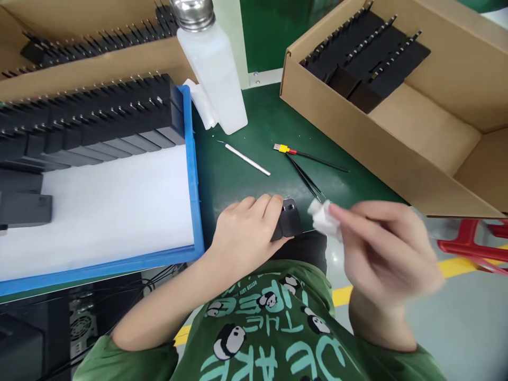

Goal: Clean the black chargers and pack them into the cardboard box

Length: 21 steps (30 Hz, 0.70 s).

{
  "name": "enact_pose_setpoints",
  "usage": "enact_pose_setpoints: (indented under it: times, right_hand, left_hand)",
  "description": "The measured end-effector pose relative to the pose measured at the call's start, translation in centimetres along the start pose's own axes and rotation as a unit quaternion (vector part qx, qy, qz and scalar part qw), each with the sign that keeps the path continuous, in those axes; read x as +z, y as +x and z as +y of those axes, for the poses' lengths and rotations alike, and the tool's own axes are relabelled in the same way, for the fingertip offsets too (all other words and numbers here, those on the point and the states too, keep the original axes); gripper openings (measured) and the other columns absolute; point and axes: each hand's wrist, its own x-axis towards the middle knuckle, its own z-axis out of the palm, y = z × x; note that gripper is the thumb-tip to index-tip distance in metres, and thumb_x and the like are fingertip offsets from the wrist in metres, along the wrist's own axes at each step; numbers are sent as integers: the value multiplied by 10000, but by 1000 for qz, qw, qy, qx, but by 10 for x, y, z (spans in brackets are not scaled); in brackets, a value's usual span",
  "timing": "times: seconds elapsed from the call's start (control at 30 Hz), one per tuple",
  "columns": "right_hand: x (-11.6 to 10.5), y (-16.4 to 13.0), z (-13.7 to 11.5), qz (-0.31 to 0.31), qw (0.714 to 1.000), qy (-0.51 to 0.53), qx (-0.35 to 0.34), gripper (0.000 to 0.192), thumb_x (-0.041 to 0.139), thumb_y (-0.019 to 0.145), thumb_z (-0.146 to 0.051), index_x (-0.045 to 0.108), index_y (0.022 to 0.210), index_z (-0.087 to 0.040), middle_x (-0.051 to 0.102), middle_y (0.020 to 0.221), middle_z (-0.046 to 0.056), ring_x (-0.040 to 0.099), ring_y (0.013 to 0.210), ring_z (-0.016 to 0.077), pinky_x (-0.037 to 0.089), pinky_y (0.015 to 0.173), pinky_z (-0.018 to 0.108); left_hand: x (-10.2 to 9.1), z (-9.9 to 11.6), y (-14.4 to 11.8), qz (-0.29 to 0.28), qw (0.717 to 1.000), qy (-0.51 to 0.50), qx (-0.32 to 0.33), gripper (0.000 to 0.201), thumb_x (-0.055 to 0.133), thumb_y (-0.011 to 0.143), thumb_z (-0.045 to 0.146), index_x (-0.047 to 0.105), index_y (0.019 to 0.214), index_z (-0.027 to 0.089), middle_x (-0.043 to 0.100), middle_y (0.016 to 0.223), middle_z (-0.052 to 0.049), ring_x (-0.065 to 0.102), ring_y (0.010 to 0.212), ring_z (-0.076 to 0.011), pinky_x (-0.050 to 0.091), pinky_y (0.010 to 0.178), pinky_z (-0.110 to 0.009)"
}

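The left hand (250, 227) is curled around a black block (291, 219) at the near edge of the green table (246, 190), its fingers closed over the top and the thumb below, with the block's end showing on the side toward the other hand. The right hand (387, 248), blurred, has its thumb and forefinger pinched together on a crumpled white wipe (326, 219), just beside the block and apart from it. Beyond the wipe lie black tweezers (304, 177), 1 end close to it; whether they touch, I cannot tell. Past these is a cable with a yellow USB plug (282, 148). Ahead of the left hand lies a slim white pen-like tool (248, 159), and farther off stands a white bottle (218, 79) with a metal cap. Left of that hand, a blue-rimmed tray (194, 180) holds rows of dark pieces (135, 119); beyond the right hand, an open cardboard box (337, 121) holds more.
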Motion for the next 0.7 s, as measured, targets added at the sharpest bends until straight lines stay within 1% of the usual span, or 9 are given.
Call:
enact_pose_setpoints:
  times: [0.07,0.13,0.2,0.3,0.4,0.47,0.53,0.6,0.7]
  right_hand:
    - [17,-6,7,14,1000,1,-9,576,523,857,89,631,1313,-247,595,1008,57,600,878,157,536,726,290]
    - [26,-18,10,-39,998,34,-39,598,493,874,74,566,1399,-204,620,1029,85,608,899,178,552,745,321]
    - [20,-28,10,-96,992,69,-53,601,480,882,65,516,1442,-151,636,1037,103,608,923,193,562,762,345]
    - [3,-28,8,-170,975,138,-40,558,475,867,71,583,1366,-153,635,1045,93,625,923,185,570,737,333]
    - [6,-17,7,-64,991,116,27,528,500,842,91,684,1224,-225,614,998,50,627,838,142,552,671,280]
    - [19,-12,5,1,998,59,24,515,525,837,81,686,1231,-210,614,982,58,621,840,156,551,675,292]
    - [29,-14,0,-6,999,33,-19,520,516,845,67,635,1307,-140,618,1007,96,610,870,188,559,704,334]
    - [27,-21,-5,-57,995,62,-44,548,488,846,77,591,1356,-95,610,1033,116,601,880,196,559,722,358]
    - [8,-28,-8,-77,991,113,6,604,494,825,108,634,1334,-184,601,1023,82,613,847,173,543,676,330]
  left_hand:
    - [0,0,0,-1,1000,-2,-3,450,716,835,481,593,1100,139,710,900,-37,672,741,-231,469,578,-358]
    - [0,0,0,1,1000,0,-8,433,737,816,458,594,1078,145,714,902,-42,667,723,-225,467,572,-351]
    - [1,0,0,7,1000,3,-7,390,742,796,394,599,1063,148,725,924,-51,665,712,-223,467,562,-348]
    - [1,-1,0,14,1000,-2,-3,380,735,771,345,604,1065,144,730,910,-53,666,707,-230,478,553,-356]
    - [3,-2,1,13,1000,-4,5,447,765,767,397,599,1086,131,731,927,-66,671,716,-237,497,561,-363]
    - [4,-1,1,12,1000,-1,6,468,770,775,427,596,1088,125,731,934,-76,674,716,-244,507,566,-369]
    - [4,0,1,19,1000,-1,-2,451,756,792,418,592,1087,119,732,926,-84,674,713,-254,511,562,-376]
    - [0,-1,-1,25,999,-20,-11,526,749,806,417,562,1174,91,733,981,-111,687,778,-276,534,605,-385]
    - [-11,-9,-10,24,995,-90,-20,907,771,775,567,375,1434,84,658,1266,-185,652,1108,-349,553,883,-449]
